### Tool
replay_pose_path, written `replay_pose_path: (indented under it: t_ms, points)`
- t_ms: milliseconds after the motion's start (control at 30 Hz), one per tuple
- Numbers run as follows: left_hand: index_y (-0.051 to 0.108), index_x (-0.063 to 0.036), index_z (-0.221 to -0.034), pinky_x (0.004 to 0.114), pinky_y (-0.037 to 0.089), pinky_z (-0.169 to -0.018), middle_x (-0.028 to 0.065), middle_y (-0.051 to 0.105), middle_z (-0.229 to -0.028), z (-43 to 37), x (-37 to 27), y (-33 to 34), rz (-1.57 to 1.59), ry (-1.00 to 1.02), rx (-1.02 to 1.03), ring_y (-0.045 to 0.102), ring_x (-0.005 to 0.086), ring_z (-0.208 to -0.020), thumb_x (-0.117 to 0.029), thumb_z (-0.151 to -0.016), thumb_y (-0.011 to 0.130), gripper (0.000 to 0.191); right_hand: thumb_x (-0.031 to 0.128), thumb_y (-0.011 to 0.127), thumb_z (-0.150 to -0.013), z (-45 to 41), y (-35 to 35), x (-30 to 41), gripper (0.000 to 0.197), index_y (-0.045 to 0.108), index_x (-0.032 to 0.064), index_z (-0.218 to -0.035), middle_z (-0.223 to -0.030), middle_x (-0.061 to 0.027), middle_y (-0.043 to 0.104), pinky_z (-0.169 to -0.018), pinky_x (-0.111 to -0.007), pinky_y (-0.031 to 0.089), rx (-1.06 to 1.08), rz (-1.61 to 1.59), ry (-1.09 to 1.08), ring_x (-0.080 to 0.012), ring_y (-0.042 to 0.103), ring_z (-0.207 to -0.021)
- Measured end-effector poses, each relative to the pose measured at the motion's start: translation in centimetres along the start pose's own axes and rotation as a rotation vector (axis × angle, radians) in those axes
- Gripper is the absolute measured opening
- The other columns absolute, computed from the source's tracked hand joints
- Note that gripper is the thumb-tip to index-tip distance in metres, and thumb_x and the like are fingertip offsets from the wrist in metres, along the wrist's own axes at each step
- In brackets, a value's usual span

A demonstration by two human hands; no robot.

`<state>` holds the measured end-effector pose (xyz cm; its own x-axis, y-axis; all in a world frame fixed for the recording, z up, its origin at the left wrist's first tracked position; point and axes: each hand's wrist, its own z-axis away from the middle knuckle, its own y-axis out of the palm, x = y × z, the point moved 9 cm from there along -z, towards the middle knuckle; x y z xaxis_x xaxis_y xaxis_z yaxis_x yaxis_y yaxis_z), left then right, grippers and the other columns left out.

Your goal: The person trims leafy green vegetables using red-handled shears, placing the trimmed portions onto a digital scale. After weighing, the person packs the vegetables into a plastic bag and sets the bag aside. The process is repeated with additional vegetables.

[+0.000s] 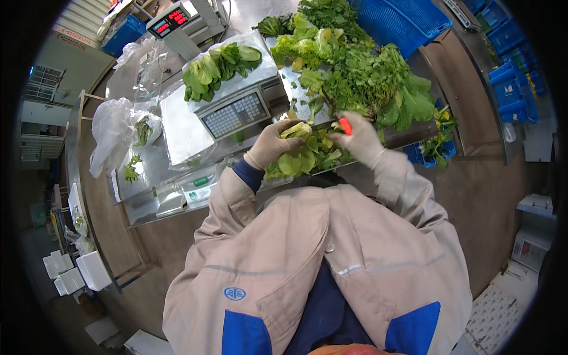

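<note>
My left hand [271,144], in a pale glove, grips a leafy green vegetable [298,131] near its pale stem end. Its broad leaves seem to hang down toward the table edge among other greens [330,157]. My right hand [364,138], also gloved, is closed around a red-handled tool [345,126], probably a small knife; its blade cannot be made out. The tool is just right of the stem end, apart from it. Beyond both hands lie loose leaves and a large pile of mixed greens [359,73] on the metal table.
An electronic scale [235,113] carries a bunch of leafy greens [219,66]; its display [171,23] stands behind. Plastic bags [111,128] and a white sheet stack [182,126] lie left. Blue crates [399,22] stand at the back right. A blue bin [415,155] holds leaves.
</note>
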<state>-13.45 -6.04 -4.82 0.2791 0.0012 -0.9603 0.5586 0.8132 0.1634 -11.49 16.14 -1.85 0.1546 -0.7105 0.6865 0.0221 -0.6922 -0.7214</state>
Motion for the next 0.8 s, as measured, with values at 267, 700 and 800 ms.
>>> replay_pose_path:
  t_ms: [267, 700, 800]
  points:
    - [0.065, 0.0045, -0.133, 0.028, 0.054, -0.091, 0.0062, 0.07, -0.116, -0.8, -2.9, 2.6, -0.272, 0.172, -0.014, 0.065, 0.0138, -0.1, -0.02, -0.11, 0.059, 0.034, 0.033, 0.087, -0.088, -0.4, 4.0, 0.2, 0.053, 0.066, 0.0016, -0.126, -0.104, -0.0035, 0.07, -0.085, -0.029, 0.053, 0.211, -0.734, 0.241, -0.0109, 0.064, -0.092]
    - [0.072, 0.0012, -0.112, 0.033, 0.053, -0.076, 0.011, 0.071, -0.088, -3.6, -1.7, 3.1, -0.314, 0.125, 0.004, 0.063, 0.0163, -0.079, -0.029, -0.108, 0.059, 0.033, 0.022, 0.074, -0.096, 0.8, 3.6, 0.8, 0.04, 0.062, -0.0005, -0.127, -0.113, -0.0066, 0.071, -0.091, -0.03, 0.054, 0.427, -1.023, 0.251, -0.0139, 0.067, -0.101]
    - [0.072, 0.0016, -0.114, 0.031, 0.052, -0.08, 0.0071, 0.072, -0.088, -3.8, -1.1, 3.2, -0.343, 0.145, -0.027, 0.062, 0.0132, -0.084, -0.029, -0.109, 0.06, 0.034, 0.019, 0.064, -0.102, 1.6, 3.4, 1.7, 0.033, 0.062, -0.0004, -0.129, -0.115, -0.0092, 0.072, -0.095, -0.031, 0.055, 0.504, -1.233, 0.433, -0.0179, 0.069, -0.106]
